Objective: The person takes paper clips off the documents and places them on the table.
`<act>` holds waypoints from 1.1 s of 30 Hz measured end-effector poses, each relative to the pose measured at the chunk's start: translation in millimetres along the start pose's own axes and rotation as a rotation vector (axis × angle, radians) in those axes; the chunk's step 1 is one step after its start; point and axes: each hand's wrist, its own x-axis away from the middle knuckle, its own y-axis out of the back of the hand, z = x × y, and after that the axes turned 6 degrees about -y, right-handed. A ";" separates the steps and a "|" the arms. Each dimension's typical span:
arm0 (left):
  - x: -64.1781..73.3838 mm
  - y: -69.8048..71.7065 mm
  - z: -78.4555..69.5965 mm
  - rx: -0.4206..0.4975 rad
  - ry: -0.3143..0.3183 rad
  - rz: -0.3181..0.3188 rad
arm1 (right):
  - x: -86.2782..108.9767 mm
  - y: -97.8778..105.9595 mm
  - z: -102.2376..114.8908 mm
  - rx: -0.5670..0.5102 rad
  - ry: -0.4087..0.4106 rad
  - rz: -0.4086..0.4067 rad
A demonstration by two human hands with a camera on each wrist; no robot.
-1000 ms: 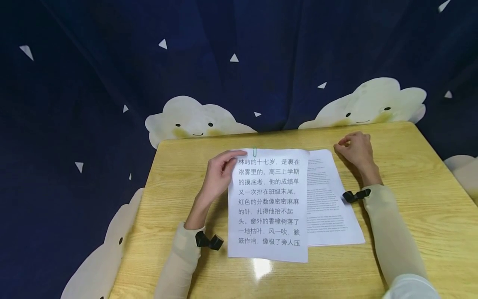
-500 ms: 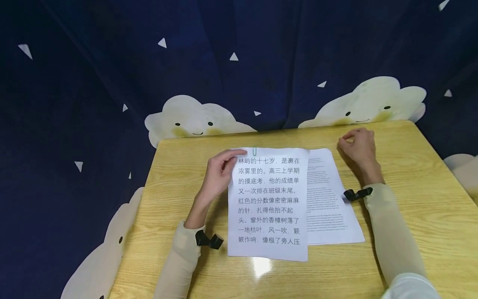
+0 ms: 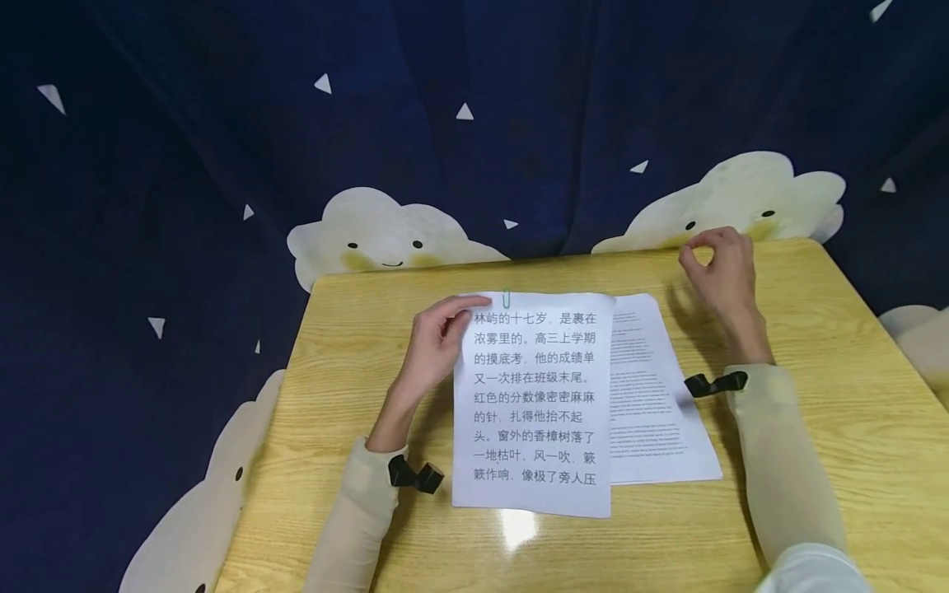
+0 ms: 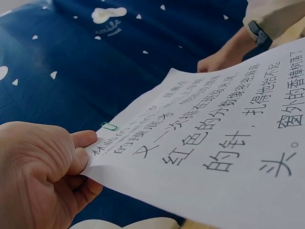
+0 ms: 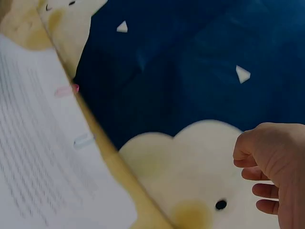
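Note:
My left hand [image 3: 432,350] pinches the upper left corner of a white sheet of paper [image 3: 534,494] printed with large Chinese characters, holding it raised and tilted toward the head camera. A green paper clip [image 4: 109,126] sits on its top edge, beside my fingertip. Partly behind it lies a page of small print [image 3: 652,395]. In the right wrist view, blurred pink [image 5: 66,90] and pale blue [image 5: 84,140] paper clips show along the edge of a small-print page. Beyond its right corner, my right hand [image 3: 725,276] is raised with thumb and forefinger curled together; no object shows between them.
The wooden table [image 3: 830,354] extends on both sides of the papers. Behind it hangs a dark blue curtain [image 3: 519,99] with white triangles and smiling clouds. Black wrist cameras sit on both sleeves.
My right hand has risen from near the table and moved slightly right and away from the papers, fingers still curled. The left hand and its sheet stay almost still.

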 end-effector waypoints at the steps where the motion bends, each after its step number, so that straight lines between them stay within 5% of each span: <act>1: 0.1 0.0 0.0 -0.002 0.002 0.001 | 0.2 0.9 4.6 -0.010 0.020 -0.011; 12: -1.0 -1.9 0.7 -0.004 -0.014 0.005 | 8.0 13.9 40.7 -0.067 0.138 -0.081; 33: -0.8 -2.4 0.4 -0.010 -0.007 -0.001 | 14.2 23.4 68.9 -0.106 0.201 -0.097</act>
